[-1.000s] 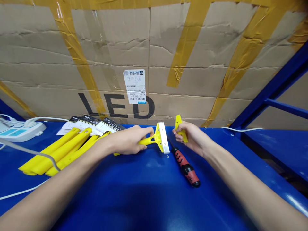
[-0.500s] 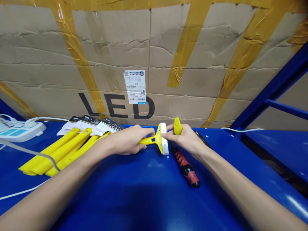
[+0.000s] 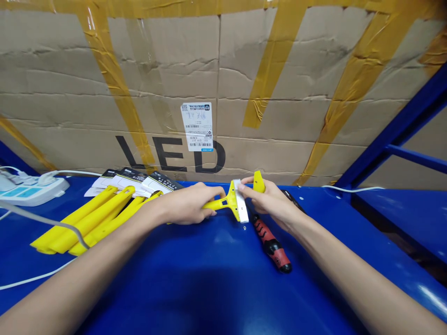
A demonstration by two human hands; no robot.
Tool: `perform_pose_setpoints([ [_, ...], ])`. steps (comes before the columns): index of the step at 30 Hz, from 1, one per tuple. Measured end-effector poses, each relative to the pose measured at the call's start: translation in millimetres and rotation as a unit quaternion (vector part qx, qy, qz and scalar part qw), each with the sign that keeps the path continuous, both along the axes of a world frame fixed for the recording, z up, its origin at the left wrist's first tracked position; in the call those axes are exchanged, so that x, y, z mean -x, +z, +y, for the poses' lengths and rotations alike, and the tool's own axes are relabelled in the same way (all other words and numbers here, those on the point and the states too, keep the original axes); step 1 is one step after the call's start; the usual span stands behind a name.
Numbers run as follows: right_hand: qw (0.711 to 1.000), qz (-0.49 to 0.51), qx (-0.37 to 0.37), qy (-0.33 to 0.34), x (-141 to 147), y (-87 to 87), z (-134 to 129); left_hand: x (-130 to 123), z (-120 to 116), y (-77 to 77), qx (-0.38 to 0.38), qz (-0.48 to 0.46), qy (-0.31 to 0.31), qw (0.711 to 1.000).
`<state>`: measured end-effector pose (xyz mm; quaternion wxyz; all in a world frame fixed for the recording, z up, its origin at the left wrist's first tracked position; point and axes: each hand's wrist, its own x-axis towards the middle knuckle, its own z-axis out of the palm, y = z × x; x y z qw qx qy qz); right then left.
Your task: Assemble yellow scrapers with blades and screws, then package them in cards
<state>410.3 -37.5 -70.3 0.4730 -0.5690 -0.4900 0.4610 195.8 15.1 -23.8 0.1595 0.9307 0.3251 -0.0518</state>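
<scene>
Here, in the head view, the left hand (image 3: 190, 204) is wrapped around a yellow scraper (image 3: 232, 202) over the blue worktop (image 3: 160, 279). The right hand (image 3: 270, 197) grips a small yellow piece (image 3: 259, 181), thumb against the scraper's metal strip (image 3: 242, 207), near a red screwdriver (image 3: 271, 244).

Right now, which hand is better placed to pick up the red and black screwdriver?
Probably the right hand: the screwdriver lies close to it, though this hand also holds a yellow piece. The left hand is farther away and grasps the scraper by its handle.
</scene>
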Motion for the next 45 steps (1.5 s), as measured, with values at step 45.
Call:
perform_pose_setpoints([
  [45, 0.998, 0.017, 0.021, 0.06, -3.7, 8.2, -2.8, -1.0, -0.7, 2.7, 0.005, -0.034, -0.015, 0.999],
])
